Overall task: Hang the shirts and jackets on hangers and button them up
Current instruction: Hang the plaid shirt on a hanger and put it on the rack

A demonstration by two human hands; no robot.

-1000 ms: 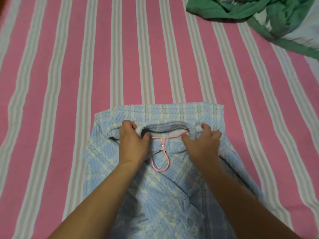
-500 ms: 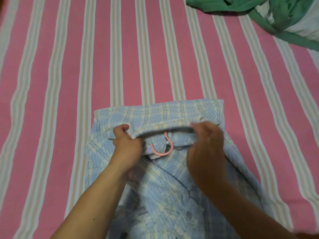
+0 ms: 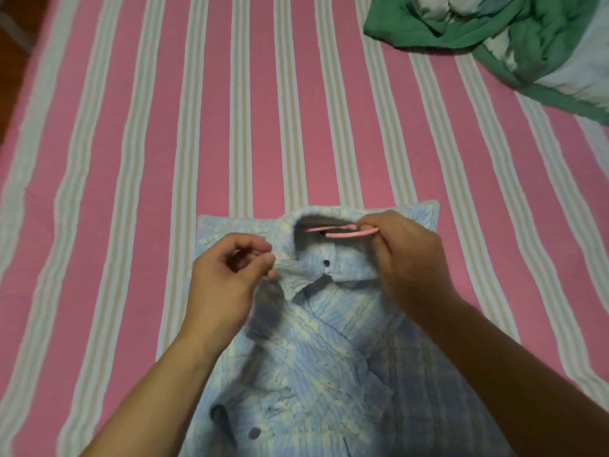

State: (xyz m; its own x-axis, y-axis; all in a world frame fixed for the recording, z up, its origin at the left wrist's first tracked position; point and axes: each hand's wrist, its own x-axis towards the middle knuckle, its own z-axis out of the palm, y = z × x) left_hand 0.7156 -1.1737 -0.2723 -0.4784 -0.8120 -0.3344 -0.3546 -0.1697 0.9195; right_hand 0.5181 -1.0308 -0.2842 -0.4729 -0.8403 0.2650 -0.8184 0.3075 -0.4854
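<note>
Pink hanger (image 3: 342, 231): only the hook shows at the neck opening, the rest is inside the blue shirt (image 3: 316, 357). Hook's right end is covered by the right hand (image 3: 408, 258). Shirt's lower part is cut off by the bottom edge, and its sleeves can't be made out. Green cloth (image 3: 461, 24) is cropped at top and right edges. Left hand (image 3: 227, 278) fingertips blurred at the collar.

A pink bedsheet (image 3: 148, 159) with pale stripes covers the bed. A crumpled green blanket (image 3: 478, 31) lies at the far right corner.
</note>
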